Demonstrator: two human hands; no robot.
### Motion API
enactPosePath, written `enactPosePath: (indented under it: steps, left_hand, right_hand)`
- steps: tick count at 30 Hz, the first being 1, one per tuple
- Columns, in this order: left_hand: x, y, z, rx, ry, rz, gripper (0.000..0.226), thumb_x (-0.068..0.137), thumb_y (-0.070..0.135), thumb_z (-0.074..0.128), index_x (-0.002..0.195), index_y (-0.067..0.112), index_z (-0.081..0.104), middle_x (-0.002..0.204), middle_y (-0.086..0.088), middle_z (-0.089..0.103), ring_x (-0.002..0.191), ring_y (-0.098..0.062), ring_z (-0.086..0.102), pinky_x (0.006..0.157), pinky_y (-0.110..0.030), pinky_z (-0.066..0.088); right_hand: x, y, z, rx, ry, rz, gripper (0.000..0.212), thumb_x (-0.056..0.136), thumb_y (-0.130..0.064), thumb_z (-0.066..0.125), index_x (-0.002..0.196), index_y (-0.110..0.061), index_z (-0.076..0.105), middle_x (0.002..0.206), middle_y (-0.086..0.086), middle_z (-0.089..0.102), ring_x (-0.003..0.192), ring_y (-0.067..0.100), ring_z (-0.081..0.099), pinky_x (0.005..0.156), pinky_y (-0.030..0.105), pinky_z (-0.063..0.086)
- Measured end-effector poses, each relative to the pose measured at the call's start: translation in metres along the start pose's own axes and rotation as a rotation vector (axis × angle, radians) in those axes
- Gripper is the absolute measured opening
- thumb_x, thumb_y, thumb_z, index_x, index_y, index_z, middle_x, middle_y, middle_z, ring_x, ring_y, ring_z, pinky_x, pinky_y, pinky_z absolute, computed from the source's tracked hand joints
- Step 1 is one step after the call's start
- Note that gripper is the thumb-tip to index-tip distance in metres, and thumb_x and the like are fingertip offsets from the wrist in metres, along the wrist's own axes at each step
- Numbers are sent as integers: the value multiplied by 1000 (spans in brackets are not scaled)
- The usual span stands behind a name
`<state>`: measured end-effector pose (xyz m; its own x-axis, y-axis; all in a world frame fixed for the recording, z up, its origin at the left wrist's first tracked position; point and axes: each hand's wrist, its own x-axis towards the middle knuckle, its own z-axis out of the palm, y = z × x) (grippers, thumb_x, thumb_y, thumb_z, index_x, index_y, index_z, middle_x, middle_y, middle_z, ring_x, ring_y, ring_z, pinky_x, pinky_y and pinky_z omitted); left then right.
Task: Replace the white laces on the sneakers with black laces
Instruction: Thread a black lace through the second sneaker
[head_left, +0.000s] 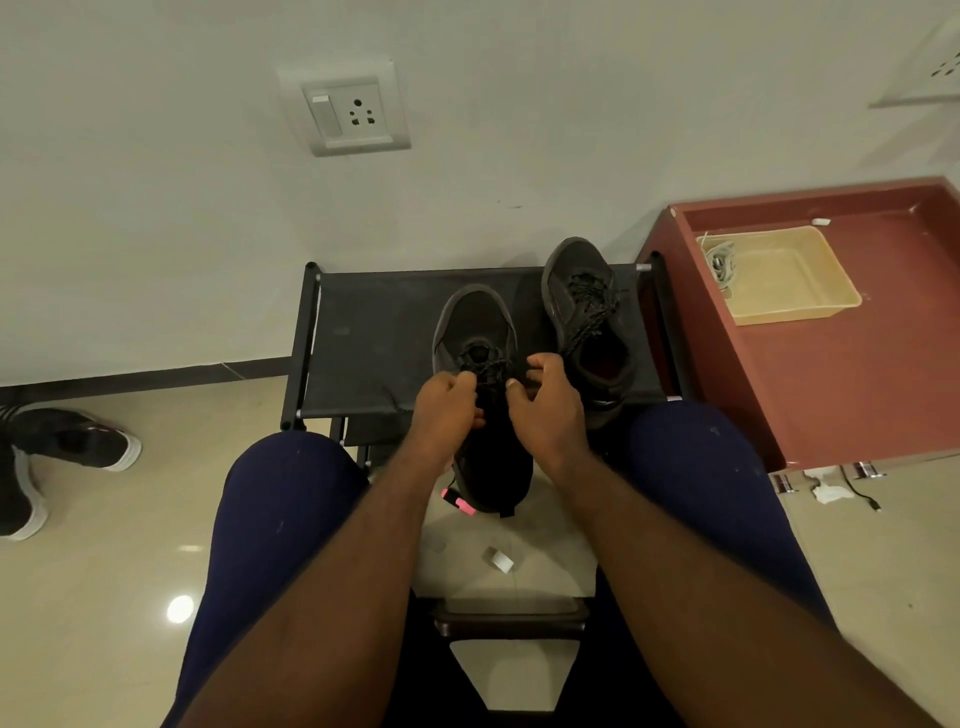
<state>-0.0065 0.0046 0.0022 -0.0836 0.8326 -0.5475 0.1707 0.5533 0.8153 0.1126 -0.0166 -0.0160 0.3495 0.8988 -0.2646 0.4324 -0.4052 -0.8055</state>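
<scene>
Person seated, knees in navy trousers either side of the view. Near sneaker (475, 322) sits toe-away on a black fabric rack (363, 338), its heel end hanging over the rack's near edge btwn the knees. A pink tag (458, 502) shows at the heel.

Both hands are on its lacing area. Left hand (448, 410): fingers curled, tips pinching the black lace (488, 368) on the left side of the eyelets. Right hand (545, 410): fingers curled too, thumb + forefinger nipping the same lace on the right side, just beside the left hand. Lace is threaded thru the far eyelets. How far down it runs can't be told, as the hands cover it.

Second sneaker (571, 260) is also on the rack, right of & a bit farther than the first, toe away and slightly tilted. It has a second lace (589, 312), black, criss-crossed w/ loose ends over the tongue.

White laces (719, 262) lie bunched in the far-left corner of a yellow tray (800, 306). Tray sits on a red-brown cabinet (857, 389) just right of the rack.

Elsewhere:
- wall socket (356, 111) on the white wall, far, left of centre
- dark shoes (78, 441) w/ white soles on the floor at the left edge
- small white scrap (501, 561) on the tiles btwn the legs
- black cable (862, 493) on the floor by the cabinet's near side
</scene>
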Motion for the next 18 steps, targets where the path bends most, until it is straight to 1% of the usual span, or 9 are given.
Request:
enactPosePath:
  steps: [2, 5, 6, 7, 9, 11, 14, 16, 18]
  left_hand:
    - [0, 4, 0, -188, 16, -94, 24, 99, 20, 40, 99, 4, 58, 92, -12, 59, 82, -24, 61, 82, -40, 57]
    - [1, 7, -2, -366, 30, -146, 22, 97, 18, 40, 89, 7, 57, 87, -11, 59, 76, -23, 60, 79, -37, 57]
    - [3, 6, -3, -347, 31, -131, 21, 98, 19, 42, 90, 7, 58, 85, -10, 59, 74, -21, 59, 78, -36, 56]
    - [5, 4, -2, -264, 33, -91, 21, 98, 22, 47, 93, 6, 59, 84, -9, 60, 74, -20, 60, 76, -36, 56]
    - [9, -3, -2, 32, 33, 71, 24, 96, 31, 58, 93, 8, 64, 83, -7, 65, 76, -20, 65, 76, -38, 57]
    - [10, -5, -2, 214, 33, 208, 23, 95, 33, 63, 86, 12, 67, 78, -4, 67, 72, -18, 65, 71, -37, 56]
    - [10, -4, -3, 260, 35, 241, 24, 99, 25, 59, 83, 9, 66, 69, -4, 63, 61, -14, 56, 65, -35, 51]
    - [9, -1, -4, 235, -3, 179, 28, 102, 25, 53, 85, 5, 63, 69, -5, 60, 56, -13, 51, 60, -32, 47]
    - [7, 5, -4, 105, -31, 88, 27, 105, 25, 46, 91, 7, 60, 75, -3, 60, 53, -10, 46, 52, -25, 43]
  right_hand:
    - [2, -1, -1, 43, -57, 41, 50, 94, -25, 63, 141, -17, 48, 132, 4, 63, 117, 18, 61, 99, 30, 47]
    - [3, -5, -1, 119, -159, 80, 64, 91, -27, 64, 150, -20, 41, 139, 1, 58, 116, 12, 56, 98, 26, 42]
    - [2, -6, -2, 131, -185, 80, 67, 90, -28, 65, 151, -20, 38, 138, 1, 58, 114, 10, 54, 97, 26, 42]
    - [0, -6, -4, 133, -206, 69, 69, 90, -27, 66, 151, -20, 37, 134, -1, 59, 110, 9, 53, 95, 26, 43]
    - [-3, -7, -7, 114, -246, 35, 65, 91, -25, 68, 149, -18, 39, 118, -8, 57, 104, 7, 52, 90, 24, 42]
    - [-5, -6, -7, 73, -267, 6, 63, 92, -26, 69, 147, -17, 40, 113, -9, 53, 103, 7, 51, 89, 23, 41]
    - [-4, -3, -3, 59, -256, 1, 68, 90, -32, 70, 149, -19, 38, 126, -4, 58, 114, 11, 55, 93, 25, 43]
    - [-4, -2, 0, 64, -248, 10, 67, 90, -33, 71, 148, -20, 40, 119, -7, 57, 111, 10, 55, 91, 25, 43]
    - [-3, 0, 1, 59, -236, 8, 62, 89, -31, 71, 143, -22, 43, 113, -9, 57, 108, 12, 58, 88, 24, 43]
